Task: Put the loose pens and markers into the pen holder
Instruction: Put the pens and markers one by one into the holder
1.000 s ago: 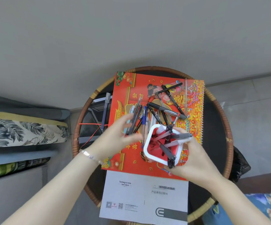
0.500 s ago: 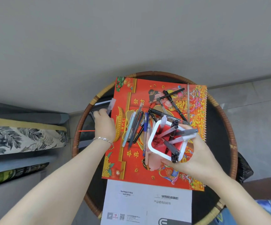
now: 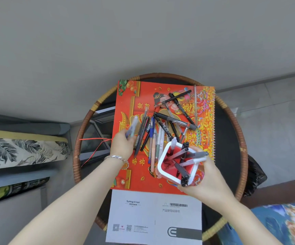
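Holder (image 3: pixel 162 161) mouth half-blocked by splayed pens (image 3: pixel 187 157) with open room only at its left side, pen pile (image 3: pixel 158 133) crowding just beyond it, while bare calendar (image 3: pixel 125 179) below the left hand (image 3: pixel 123 145) and dark worktop (image 3: pixel 226 138) at right lie free.

white booklet (image 3: pixel 153 216) reads "suning"; red calendar (image 3: pixel 125 177) "恭喜".

A round dark table with a woven rattan rim (image 3: pixel 77 138) carries a red spiral-bound calendar with gold festive print (image 3: pixel 125 96), whose near edge overlaps a white printed instruction booklet (image 3: pixel 153 216). A thin red cord (image 3: pixel 93 138) trails left from the calendar. A leaf-patterned cushion (image 3: pixel 19 151) lies at left.
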Tool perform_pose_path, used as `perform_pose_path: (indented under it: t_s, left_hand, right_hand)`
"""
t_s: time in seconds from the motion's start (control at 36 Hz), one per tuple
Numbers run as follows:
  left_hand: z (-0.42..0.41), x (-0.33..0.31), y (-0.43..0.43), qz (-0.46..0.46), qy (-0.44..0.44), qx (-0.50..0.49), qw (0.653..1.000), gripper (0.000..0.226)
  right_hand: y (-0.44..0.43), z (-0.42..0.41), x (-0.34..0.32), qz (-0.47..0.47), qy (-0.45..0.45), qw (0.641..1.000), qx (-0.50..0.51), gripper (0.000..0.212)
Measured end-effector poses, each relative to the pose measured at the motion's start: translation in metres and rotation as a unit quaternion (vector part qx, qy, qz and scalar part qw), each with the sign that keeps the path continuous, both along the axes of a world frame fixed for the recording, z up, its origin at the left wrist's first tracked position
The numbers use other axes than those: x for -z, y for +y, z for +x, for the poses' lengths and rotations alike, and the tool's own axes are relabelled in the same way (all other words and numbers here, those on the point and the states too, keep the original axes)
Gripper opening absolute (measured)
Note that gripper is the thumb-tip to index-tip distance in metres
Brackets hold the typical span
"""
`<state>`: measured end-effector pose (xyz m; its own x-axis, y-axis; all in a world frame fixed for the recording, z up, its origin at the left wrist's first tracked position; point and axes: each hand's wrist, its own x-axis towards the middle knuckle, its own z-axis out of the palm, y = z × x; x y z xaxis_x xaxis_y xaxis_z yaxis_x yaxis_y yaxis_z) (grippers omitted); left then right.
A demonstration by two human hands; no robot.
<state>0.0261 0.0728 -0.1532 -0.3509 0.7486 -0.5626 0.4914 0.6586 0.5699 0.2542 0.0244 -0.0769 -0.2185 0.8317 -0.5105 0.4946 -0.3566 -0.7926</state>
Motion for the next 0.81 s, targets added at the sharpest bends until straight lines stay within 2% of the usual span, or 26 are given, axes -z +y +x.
perform_pose_path:
  t_s: [0.08, 0.19, 0.31, 0.39, 0.47, 0.58, 0.67, 0.75, 0.81]
  left_hand:
    - [0.001, -0.022, -0.004, 0.04, -0.047, -0.049, 0.997, 0.009]
    - [0.014, -0.075, -0.018, 0.145, -0.145, -0.078, 0.976, 0.009]
    - [0.029, -0.136, -0.032, 0.28, -0.276, -0.079, 0.916, 0.008]
    - [0.043, -0.152, -0.042, 0.33, -0.352, -0.089, 0.871, 0.018]
    - [0.063, -0.143, -0.053, 0.323, -0.357, -0.091, 0.872, 0.016]
    - [0.08, -0.12, -0.068, 0.258, -0.348, -0.125, 0.893, 0.021]
    - [0.079, -0.117, -0.073, 0.254, -0.315, -0.1, 0.909, 0.03]
    - [0.072, -0.118, -0.073, 0.321, -0.249, -0.07, 0.911, 0.056]
    - [0.064, -0.113, -0.073, 0.371, -0.198, -0.03, 0.907, 0.067]
  right_hand:
    - [-0.001, 0.0, -0.002, 0.006, -0.004, 1.0, 0.005, 0.08]
    - [-0.004, 0.0, -0.004, 0.006, -0.012, 1.0, 0.019, 0.08]
    - [-0.005, -0.004, -0.006, 0.011, -0.01, 1.0, 0.028, 0.082]
    - [-0.007, -0.009, -0.01, 0.017, 0.002, 1.0, 0.024, 0.082]
    - [-0.01, -0.014, -0.013, 0.021, -0.002, 1.0, 0.016, 0.083]
    - [-0.013, -0.02, -0.019, 0.041, -0.004, 0.999, 0.016, 0.072]
    - [-0.012, -0.021, -0.027, 0.065, -0.013, 0.998, 0.015, 0.07]
    - [-0.012, -0.016, -0.027, 0.043, -0.013, 0.999, 0.011, 0.079]
    - [-0.013, -0.015, -0.027, 0.033, -0.011, 0.999, 0.01, 0.077]
